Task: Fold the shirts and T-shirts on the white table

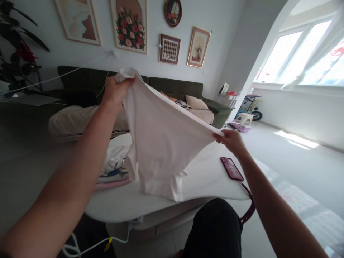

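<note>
A white garment [158, 139] hangs stretched between both hands above a white table [209, 175]. My left hand [115, 89] is raised high and grips one upper corner of the cloth. My right hand [231, 140] is lower, to the right, and pinches the opposite edge. The garment's bottom end touches the tabletop. To its left on the table lies a small pile of folded clothes [114, 170], partly hidden by the hanging cloth.
A dark red phone [231, 167] with a wrist strap lies on the table under my right forearm. A dark green sofa [172, 89] with cushions runs along the far wall. A white cable [94, 245] hangs below the table's front edge. Open floor lies to the right.
</note>
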Demonstrator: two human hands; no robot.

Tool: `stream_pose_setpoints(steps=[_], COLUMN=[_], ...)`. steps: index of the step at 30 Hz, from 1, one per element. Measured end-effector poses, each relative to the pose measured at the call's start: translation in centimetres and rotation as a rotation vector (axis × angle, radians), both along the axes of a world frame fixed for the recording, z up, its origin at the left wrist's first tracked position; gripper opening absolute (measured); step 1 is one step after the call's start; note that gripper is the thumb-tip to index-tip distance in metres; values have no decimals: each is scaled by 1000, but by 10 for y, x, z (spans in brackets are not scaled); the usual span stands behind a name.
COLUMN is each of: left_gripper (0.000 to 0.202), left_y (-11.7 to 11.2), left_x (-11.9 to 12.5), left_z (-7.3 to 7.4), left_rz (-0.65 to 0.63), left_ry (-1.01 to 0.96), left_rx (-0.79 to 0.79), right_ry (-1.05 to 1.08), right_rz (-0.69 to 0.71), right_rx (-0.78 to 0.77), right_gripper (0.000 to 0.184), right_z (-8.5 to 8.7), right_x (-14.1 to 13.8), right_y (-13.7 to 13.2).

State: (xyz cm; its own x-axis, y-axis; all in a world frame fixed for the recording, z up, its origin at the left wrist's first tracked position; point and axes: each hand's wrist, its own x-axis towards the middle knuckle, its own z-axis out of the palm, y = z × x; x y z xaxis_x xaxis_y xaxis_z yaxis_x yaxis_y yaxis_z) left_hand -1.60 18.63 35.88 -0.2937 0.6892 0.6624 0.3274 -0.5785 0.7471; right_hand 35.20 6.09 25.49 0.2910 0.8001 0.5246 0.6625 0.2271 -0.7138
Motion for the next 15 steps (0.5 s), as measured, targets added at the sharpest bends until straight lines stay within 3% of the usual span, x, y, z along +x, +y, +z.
stream_pose_setpoints(steps=[4, 8, 11, 15], left_gripper=[47, 45, 38, 31], left_y=[13, 7, -2, -13], left_x=[-23, -31, -30, -26], left_z=[0, -5, -5, 1], left_rz=[-58, -184, -251, -361], left_ry=[2, 6, 15, -57], left_rx=[-76, -120, -98, 2], right_ry=[123, 168, 54, 0], right_rz=[7, 15, 1, -31], right_rx=[96, 233, 406, 635], right_gripper=[29, 46, 46, 25], right_z=[52, 93, 107, 113], right_x=[27, 34, 32, 29], right_y=[-2, -18, -29, -40])
